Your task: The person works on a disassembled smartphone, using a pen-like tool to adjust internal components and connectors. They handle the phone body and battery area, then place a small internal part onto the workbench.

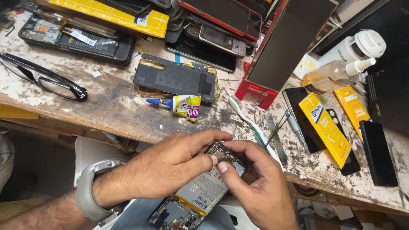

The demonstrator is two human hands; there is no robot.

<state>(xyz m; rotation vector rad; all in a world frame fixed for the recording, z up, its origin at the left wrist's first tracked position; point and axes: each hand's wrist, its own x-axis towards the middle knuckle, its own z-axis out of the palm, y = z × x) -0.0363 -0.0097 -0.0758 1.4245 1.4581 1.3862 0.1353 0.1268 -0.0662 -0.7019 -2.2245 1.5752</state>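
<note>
Right now, your view looks down at a cluttered workbench:
Phone: an opened phone (pixel 197 196) with its back off lies tilted between your hands, below the bench's front edge, its battery and circuit boards showing.
Left hand: your left hand (pixel 164 168) curls closed over the phone's upper end, thumb and forefinger pinching its top edge; a grey watch (pixel 90 187) sits on that wrist.
Right hand: your right hand (pixel 255 183) is bent nearly shut, thumb tip pressed on the phone's top corner just beside your left thumb, fingers wrapped behind the frame.
Bench: the worn wooden table (pixel 106 106) is paint-flecked and scuffed.
Glue: a small tube with a blue nozzle (pixel 179 104) lies near the edge, just above your left hand.
Back cover: a dark phone cover (pixel 175 80) rests in a clear case behind the tube.
Glasses: black-framed spectacles (pixel 42 79) lie at the left.
Brush and tools: a white toothbrush (pixel 249 121) and metal tweezers (pixel 279 123) lie beside your right hand.
Yellow packet: it rests on a dark phone (pixel 326 127) at the right.
</note>
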